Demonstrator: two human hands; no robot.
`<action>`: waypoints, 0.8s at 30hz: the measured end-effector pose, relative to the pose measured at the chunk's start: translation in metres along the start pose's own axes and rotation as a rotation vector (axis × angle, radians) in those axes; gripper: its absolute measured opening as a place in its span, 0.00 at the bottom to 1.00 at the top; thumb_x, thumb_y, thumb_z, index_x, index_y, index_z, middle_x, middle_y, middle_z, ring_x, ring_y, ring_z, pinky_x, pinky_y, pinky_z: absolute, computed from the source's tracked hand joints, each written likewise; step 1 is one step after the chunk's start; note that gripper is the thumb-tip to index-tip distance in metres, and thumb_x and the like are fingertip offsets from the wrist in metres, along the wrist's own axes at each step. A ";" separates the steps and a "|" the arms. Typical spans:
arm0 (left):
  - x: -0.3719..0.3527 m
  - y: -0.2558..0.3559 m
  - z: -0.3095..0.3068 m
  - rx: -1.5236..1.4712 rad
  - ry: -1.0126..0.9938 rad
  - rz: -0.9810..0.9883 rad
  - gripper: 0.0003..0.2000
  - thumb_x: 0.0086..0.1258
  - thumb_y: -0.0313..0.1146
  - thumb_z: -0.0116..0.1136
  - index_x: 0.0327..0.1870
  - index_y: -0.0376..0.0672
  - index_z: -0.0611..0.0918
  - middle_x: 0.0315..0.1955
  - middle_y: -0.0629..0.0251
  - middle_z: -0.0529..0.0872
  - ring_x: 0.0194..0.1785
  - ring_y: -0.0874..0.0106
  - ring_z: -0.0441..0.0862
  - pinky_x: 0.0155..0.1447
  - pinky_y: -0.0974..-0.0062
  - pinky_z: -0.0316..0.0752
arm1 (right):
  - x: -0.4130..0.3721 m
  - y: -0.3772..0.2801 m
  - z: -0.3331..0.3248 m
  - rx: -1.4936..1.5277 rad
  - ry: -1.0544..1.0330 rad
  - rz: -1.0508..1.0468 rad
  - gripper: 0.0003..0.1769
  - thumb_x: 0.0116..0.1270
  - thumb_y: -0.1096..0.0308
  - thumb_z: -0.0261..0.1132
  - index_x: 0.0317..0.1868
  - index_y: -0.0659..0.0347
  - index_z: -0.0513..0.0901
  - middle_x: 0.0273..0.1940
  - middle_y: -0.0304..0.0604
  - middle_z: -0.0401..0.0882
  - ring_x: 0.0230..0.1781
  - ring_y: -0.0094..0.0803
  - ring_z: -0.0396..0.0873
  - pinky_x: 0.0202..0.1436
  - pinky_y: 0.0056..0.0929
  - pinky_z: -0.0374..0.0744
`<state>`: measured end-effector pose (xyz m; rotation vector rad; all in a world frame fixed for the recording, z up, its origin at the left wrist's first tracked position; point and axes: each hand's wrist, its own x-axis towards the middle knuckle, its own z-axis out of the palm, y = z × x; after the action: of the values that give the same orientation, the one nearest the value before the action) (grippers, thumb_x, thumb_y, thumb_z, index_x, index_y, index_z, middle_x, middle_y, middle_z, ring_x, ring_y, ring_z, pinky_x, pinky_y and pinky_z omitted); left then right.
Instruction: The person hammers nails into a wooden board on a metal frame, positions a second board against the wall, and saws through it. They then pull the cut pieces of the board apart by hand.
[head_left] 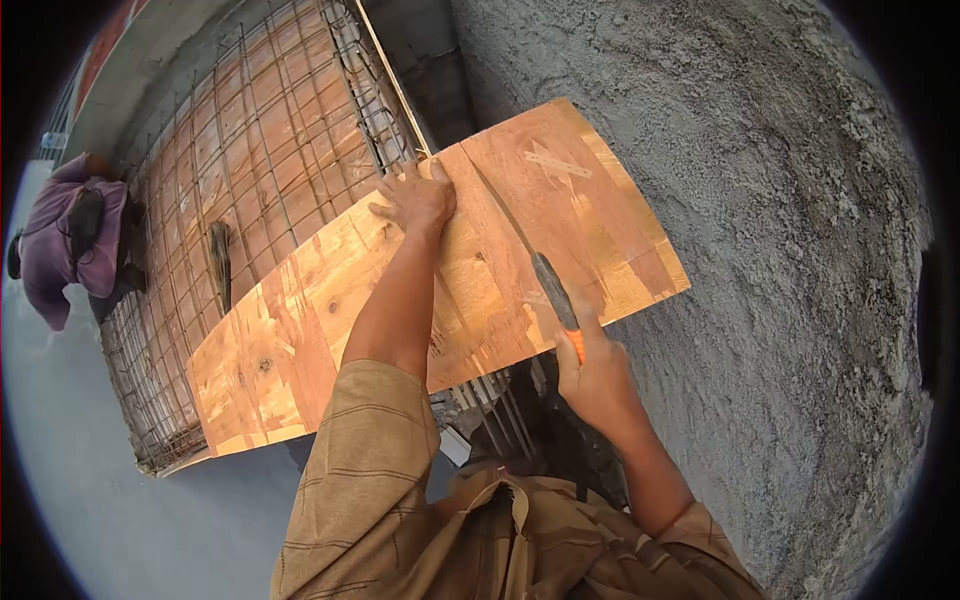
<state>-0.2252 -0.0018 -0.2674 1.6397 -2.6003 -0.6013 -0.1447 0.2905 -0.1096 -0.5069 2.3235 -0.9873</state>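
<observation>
A broad plywood board (350, 290) lies slantwise before me. My left hand (415, 198) presses flat on its far edge, fingers spread. In my right hand (598, 375), near the board's close edge, is the orange and black handle of a handsaw (553, 282). The saw's narrow blade runs up and left across the board, to a thin dark line that reaches the far edge. My fingers are wrapped round the handle.
Beyond the board, a steel rebar grid (260, 130) lies over wooden panels. A person in a purple shirt (78, 235) bends at the left. A rough grey cement wall (760, 250) rises on the right. Below the board are several thin bars (500, 415).
</observation>
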 end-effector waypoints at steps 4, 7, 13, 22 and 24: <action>-0.001 -0.011 0.001 0.029 -0.034 -0.018 0.29 0.78 0.56 0.42 0.75 0.52 0.71 0.77 0.53 0.62 0.84 0.55 0.47 0.81 0.35 0.33 | -0.068 -0.004 -0.025 0.122 0.087 -0.105 0.33 0.74 0.71 0.56 0.78 0.56 0.61 0.47 0.73 0.82 0.48 0.71 0.81 0.49 0.53 0.81; 0.001 -0.008 0.004 0.025 -0.013 -0.017 0.30 0.78 0.57 0.41 0.75 0.52 0.72 0.77 0.53 0.62 0.84 0.55 0.46 0.81 0.34 0.34 | 0.085 0.008 0.034 -0.050 0.007 0.025 0.33 0.74 0.70 0.58 0.77 0.58 0.62 0.43 0.72 0.84 0.47 0.69 0.82 0.49 0.54 0.81; 0.011 -0.003 0.000 -0.004 -0.005 0.003 0.30 0.77 0.58 0.41 0.74 0.52 0.73 0.77 0.52 0.63 0.84 0.54 0.47 0.81 0.34 0.33 | -0.047 0.010 -0.013 0.013 0.107 -0.200 0.34 0.74 0.73 0.57 0.78 0.58 0.60 0.49 0.70 0.84 0.49 0.69 0.83 0.52 0.51 0.82; 0.005 -0.005 0.001 -0.021 -0.002 -0.011 0.32 0.77 0.59 0.42 0.76 0.52 0.70 0.76 0.45 0.62 0.84 0.51 0.48 0.81 0.34 0.34 | 0.140 0.009 0.055 -0.056 0.062 -0.097 0.32 0.75 0.62 0.58 0.75 0.62 0.62 0.39 0.73 0.83 0.45 0.72 0.81 0.50 0.61 0.79; 0.000 -0.007 0.006 -0.013 -0.046 -0.009 0.32 0.77 0.59 0.42 0.76 0.52 0.70 0.77 0.45 0.60 0.84 0.51 0.47 0.81 0.34 0.34 | 0.059 0.008 0.020 -0.054 -0.028 -0.014 0.32 0.75 0.65 0.58 0.76 0.64 0.60 0.42 0.73 0.83 0.48 0.70 0.82 0.52 0.60 0.80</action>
<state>-0.2207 -0.0028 -0.2753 1.6546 -2.6163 -0.6624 -0.1787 0.2536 -0.1476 -0.5564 2.3296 -0.9203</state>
